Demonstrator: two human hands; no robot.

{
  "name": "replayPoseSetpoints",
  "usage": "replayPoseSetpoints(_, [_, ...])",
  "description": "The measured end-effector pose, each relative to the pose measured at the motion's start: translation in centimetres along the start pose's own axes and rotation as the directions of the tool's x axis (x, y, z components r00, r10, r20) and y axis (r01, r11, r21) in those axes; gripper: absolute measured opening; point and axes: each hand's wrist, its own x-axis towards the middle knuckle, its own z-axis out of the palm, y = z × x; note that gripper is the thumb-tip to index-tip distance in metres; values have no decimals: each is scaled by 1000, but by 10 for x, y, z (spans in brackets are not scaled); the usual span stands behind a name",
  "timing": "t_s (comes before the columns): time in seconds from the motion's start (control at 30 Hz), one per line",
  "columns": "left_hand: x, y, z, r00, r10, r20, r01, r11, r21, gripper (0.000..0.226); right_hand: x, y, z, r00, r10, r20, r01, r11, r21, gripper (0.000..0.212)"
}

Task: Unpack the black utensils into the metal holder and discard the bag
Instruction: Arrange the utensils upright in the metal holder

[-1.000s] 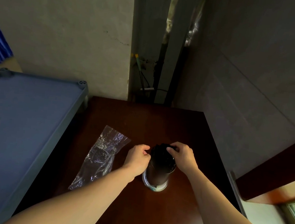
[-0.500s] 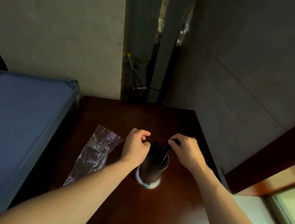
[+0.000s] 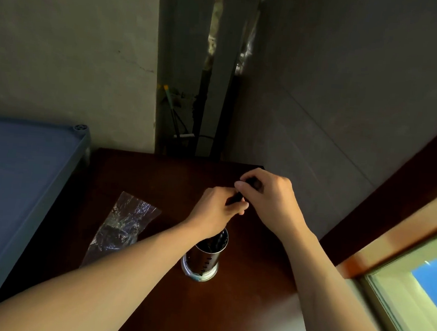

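Note:
A shiny metal holder (image 3: pixel 202 259) stands upright on the dark wooden table (image 3: pixel 239 312), with black utensils (image 3: pixel 212 242) inside, partly hidden by my left wrist. Above and behind the holder, my left hand (image 3: pixel 214 211) and my right hand (image 3: pixel 270 199) meet, both pinching a small black utensil piece (image 3: pixel 237 199) between the fingertips. Most of that piece is hidden by my fingers. The clear plastic bag (image 3: pixel 122 227) lies crumpled flat on the table to the left of the holder, apart from both hands.
A blue shelf top (image 3: pixel 18 174) borders the table on the left. Grey walls close in behind and to the right, with pipes and cables in the corner gap (image 3: pixel 184 125). A window frame (image 3: pixel 399 286) sits at the lower right.
Both hands have risen from the holder's rim to a spot above and behind it, and now pinch a black piece together. The view has shifted left and down.

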Motion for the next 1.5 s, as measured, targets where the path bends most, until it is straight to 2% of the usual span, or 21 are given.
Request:
replayPoseSetpoints(0.1, [0, -1, -5, 1000, -7, 7, 7, 999, -46, 17, -10, 9, 3, 998, 67, -5, -65, 987, 145, 33])
replayPoseSetpoints(0.2, [3, -6, -11, 994, -95, -59, 77, 965, -251, 18, -27, 24, 15, 985, 166, -53, -149, 958, 246, 30])
replayPoseSetpoints(0.3, [8, -9, -20, 966, -246, -85, 155, 805, -573, 14, -50, 38, 39, 934, 356, -2, -332, 872, 359, 8])
replayPoseSetpoints(0.4, [11, -9, -25, 934, -353, -48, 187, 601, -777, 15, -69, 46, 64, 870, 484, 93, -463, 736, 494, 13])
replayPoseSetpoints(0.5, [14, -11, -28, 913, -404, -53, 178, 514, -839, 14, -74, 46, 74, 818, 573, 50, -428, 549, 718, 17])
replayPoseSetpoints(0.57, [15, -11, -31, 907, -417, -64, 142, 445, -884, 8, -75, 46, 77, 785, 619, 37, -366, 415, 833, 32])
replayPoseSetpoints(0.67, [16, -10, -32, 893, -447, -43, 110, 310, -944, 7, -75, 43, 87, 776, 612, 155, -371, 244, 896, 62])
replayPoseSetpoints(0.73, [16, -8, -28, 888, -459, 2, 122, 233, -965, 6, -73, 36, 95, 794, 559, 238, -413, 210, 886, 71])
replayPoseSetpoints(0.8, [12, -6, -20, 885, -464, 53, 164, 202, -966, 6, -64, 32, 98, 821, 513, 250, -398, 201, 895, 69])
replayPoseSetpoints(0.9, [5, -8, -7, 873, -476, 104, 215, 186, -959, 8, -47, 28, 95, 839, 517, 172, -284, 144, 948, 46])
replayPoseSetpoints(1.03, [0, -13, 2, 844, -518, 139, 246, 144, -958, 6, -37, 24, 94, 816, 571, 85, -245, 209, 947, 21])
replayPoseSetpoints(1.1, [-1, -18, 3, 819, -552, 157, 270, 129, -954, 17, -37, 25, 93, 804, 592, 49, -257, 273, 927, 23])
replayPoseSetpoints(1.17, [-3, -27, 0, 768, -620, 160, 320, 155, -935, 27, -36, 31, 86, 776, 631, -11, -275, 353, 895, 23])
replayPoseSetpoints(1.23, [-4, -42, -6, 700, -709, 82, 367, 258, -894, 21, -35, 43, 75, 755, 648, -99, -310, 486, 817, 21])
replayPoseSetpoints(1.3, [-8, -62, -10, 644, -762, -73, 402, 418, -814, 19, -36, 56, 65, 778, 606, -164, -372, 656, 657, 21])
replayPoseSetpoints(1.33, [-10, -70, -11, 641, -753, -149, 417, 505, -755, 20, -36, 60, 63, 803, 571, -172, -393, 724, 566, 22])
replayPoseSetpoints(1.4, [-13, -82, -9, 674, -696, -247, 454, 654, -606, 19, -36, 64, 64, 848, 513, -131, -419, 802, 426, 25])
replayPoseSetpoints(1.5, [-16, -87, -4, 757, -591, -280, 450, 781, -433, 18, -34, 62, 74, 891, 454, -12, -427, 847, 317, 27])
